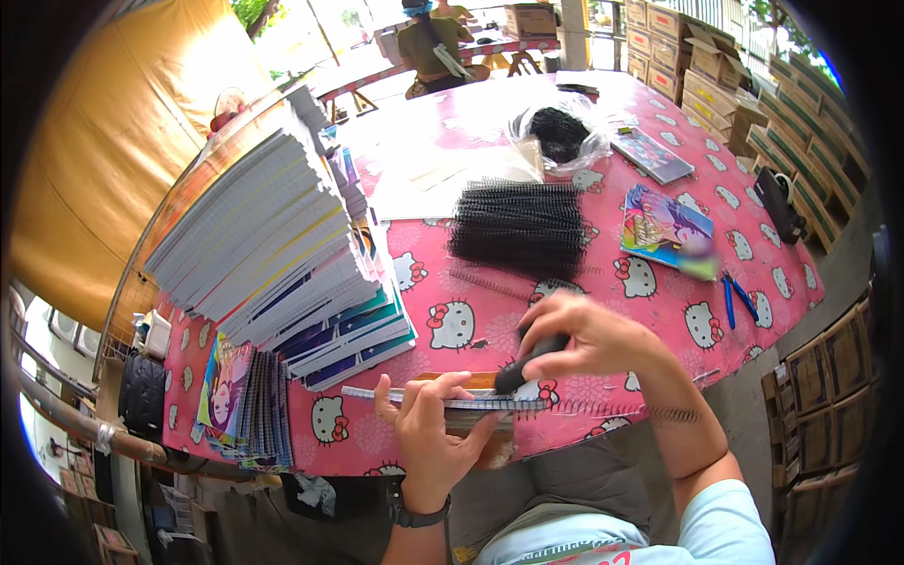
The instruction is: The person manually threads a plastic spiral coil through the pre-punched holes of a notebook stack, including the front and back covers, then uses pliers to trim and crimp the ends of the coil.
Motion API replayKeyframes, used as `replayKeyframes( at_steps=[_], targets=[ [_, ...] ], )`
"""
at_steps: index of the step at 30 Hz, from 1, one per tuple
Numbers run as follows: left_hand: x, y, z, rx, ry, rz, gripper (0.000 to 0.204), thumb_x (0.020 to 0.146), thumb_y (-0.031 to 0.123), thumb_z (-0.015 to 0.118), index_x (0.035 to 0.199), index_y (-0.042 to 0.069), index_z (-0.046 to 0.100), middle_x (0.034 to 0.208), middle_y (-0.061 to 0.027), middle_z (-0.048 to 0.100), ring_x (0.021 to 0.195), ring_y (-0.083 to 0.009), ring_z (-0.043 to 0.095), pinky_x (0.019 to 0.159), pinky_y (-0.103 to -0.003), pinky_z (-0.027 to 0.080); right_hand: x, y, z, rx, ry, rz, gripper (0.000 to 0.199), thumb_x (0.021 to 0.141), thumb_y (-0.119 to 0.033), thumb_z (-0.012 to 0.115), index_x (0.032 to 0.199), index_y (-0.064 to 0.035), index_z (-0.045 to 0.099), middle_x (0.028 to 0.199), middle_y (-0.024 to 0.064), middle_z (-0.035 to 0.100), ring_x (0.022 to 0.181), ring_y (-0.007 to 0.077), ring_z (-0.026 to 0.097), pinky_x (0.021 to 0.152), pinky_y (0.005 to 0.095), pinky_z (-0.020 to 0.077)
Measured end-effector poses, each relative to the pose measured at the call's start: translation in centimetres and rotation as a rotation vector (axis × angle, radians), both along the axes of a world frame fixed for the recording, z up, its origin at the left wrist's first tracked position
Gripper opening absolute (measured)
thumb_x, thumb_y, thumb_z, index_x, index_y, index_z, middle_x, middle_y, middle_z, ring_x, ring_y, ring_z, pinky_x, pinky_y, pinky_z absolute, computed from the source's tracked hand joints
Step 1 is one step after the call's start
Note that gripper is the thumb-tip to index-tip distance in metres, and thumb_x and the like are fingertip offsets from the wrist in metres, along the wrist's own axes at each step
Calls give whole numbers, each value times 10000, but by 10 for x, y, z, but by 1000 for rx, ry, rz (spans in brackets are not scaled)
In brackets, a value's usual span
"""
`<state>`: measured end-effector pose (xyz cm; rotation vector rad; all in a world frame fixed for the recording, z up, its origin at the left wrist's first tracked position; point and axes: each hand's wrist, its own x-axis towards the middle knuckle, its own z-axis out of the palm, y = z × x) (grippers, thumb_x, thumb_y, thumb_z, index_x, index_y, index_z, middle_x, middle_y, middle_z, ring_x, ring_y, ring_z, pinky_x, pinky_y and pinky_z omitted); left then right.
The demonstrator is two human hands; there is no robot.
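My left hand grips a notebook on its edge near the table's front, thumb on the near side and fingers on the far side. A thin spiral coil runs along the notebook's right part and sticks out far past its end, over my right forearm. My right hand is closed around a rounded black hand-held tool, whose tip rests at the coil and the notebook's edge. What kind of tool it is cannot be made out. An orange-brown block shows just behind the notebook.
A tall stack of unbound pages leans on the left, with bound notebooks below it. Black coils lie mid-table. To the right are a colourful notebook and blue-handled pliers. A person sits beyond; boxes stand behind.
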<state>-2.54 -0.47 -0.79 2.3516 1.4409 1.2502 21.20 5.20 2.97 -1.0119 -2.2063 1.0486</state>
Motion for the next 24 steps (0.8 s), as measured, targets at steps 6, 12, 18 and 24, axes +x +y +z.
replayKeyframes(
  at_steps=[6, 12, 18, 24],
  targets=[
    [-2, 1, -1, 13, -28, -9, 563, 656, 323, 812, 1103, 125, 532, 777, 35, 608, 836, -154, 562, 1085, -491, 125, -13, 3, -2, -51, 208, 170, 423, 768, -388, 733, 958, -11, 700, 1031, 183, 652, 1042, 281, 586, 863, 394, 456],
    [-18, -8, -24, 152, -83, 233, 985, 656, 305, 827, 1418, 37, 263, 1395, -154, 396, 1353, -290, 302, 1124, -508, 13, -28, 8, -9, -145, 384, 238, 457, 806, -440, 685, 960, -10, 698, 1000, 210, 650, 1071, 295, 590, 834, 370, 477],
    [-31, 6, -56, 21, -836, 202, 1073, 589, 110, 875, 1437, -7, 228, 1433, -183, 331, 1304, -274, 344, 1073, -365, 291, -26, 18, -9, -295, 571, 400, 460, 822, -406, 675, 1005, 16, 691, 1126, 171, 638, 1181, 304, 513, 946, 422, 417],
    [-30, 4, -65, -12, -811, 210, 986, 627, 124, 862, 1424, 7, 294, 1286, -142, 453, 1149, -231, 465, 972, -346, 394, -37, 23, 2, -153, 310, 257, 435, 804, -433, 681, 975, -34, 713, 1157, 207, 611, 1111, 293, 551, 947, 397, 412]
  ],
)
